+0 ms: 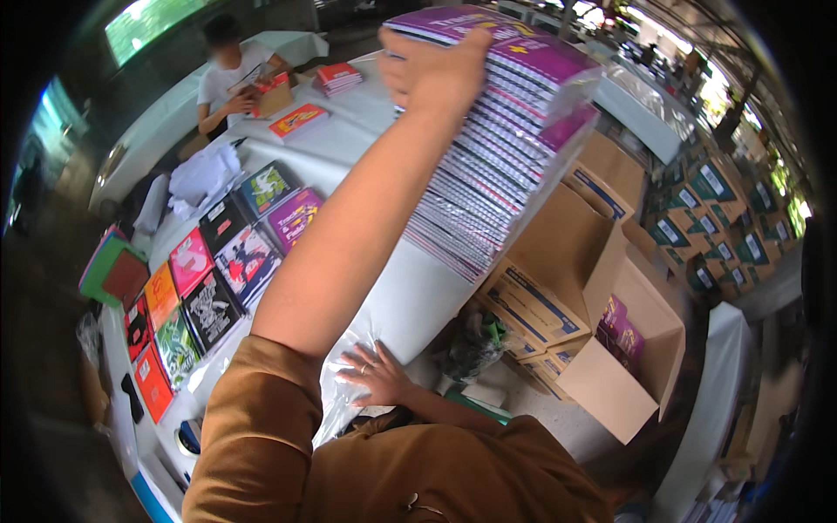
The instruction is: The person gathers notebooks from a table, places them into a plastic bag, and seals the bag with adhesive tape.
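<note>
My left hand (433, 71) reaches up and forward and grips the top of a tall, leaning stack of purple-covered spiral notebooks (497, 157). The stack is partly wrapped in clear plastic and stands on the white table (410, 301). My right hand (377, 373) lies flat with fingers spread on loose clear plastic (344, 397) at the table's near edge, below the stack. It holds nothing.
Rows of colourful notebooks (218, 261) cover the table's left part. Open cardboard boxes (575, 288) stand to the right, one holding purple books (621, 329). More stacked boxes (715, 218) fill the far right. A person (228, 74) sits at the far table end handling a small box.
</note>
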A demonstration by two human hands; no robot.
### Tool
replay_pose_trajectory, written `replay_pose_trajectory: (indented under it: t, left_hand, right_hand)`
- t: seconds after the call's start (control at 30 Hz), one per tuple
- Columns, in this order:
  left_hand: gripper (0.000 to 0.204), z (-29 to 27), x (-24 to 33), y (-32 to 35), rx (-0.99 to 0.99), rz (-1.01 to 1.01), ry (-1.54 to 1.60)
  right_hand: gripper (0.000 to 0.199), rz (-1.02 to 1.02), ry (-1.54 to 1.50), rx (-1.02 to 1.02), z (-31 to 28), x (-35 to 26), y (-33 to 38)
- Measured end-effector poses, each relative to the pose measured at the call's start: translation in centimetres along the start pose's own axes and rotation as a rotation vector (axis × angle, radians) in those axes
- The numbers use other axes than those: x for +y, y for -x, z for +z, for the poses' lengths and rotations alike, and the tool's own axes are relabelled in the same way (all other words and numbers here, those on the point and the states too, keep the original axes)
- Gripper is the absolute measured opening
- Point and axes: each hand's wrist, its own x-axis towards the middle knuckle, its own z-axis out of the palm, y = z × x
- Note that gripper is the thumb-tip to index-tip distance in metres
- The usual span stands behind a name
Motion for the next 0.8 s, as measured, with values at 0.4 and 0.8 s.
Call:
replay_pose_trajectory:
  t: [0.4,0.8]
  left_hand:
    - [0.083,-35.7,-29.0,22.6,-0.066,-0.208,-1.082]
    - [0.107,-42.9,-31.6,36.4,-0.225,-0.411,-1.364]
  right_hand:
    - [0.089,-0.075,0.056,-0.255,0.0,1.3,-3.4]
    - [0.076,-0.198,0.088,-0.592,-2.6,-2.8,-3.8]
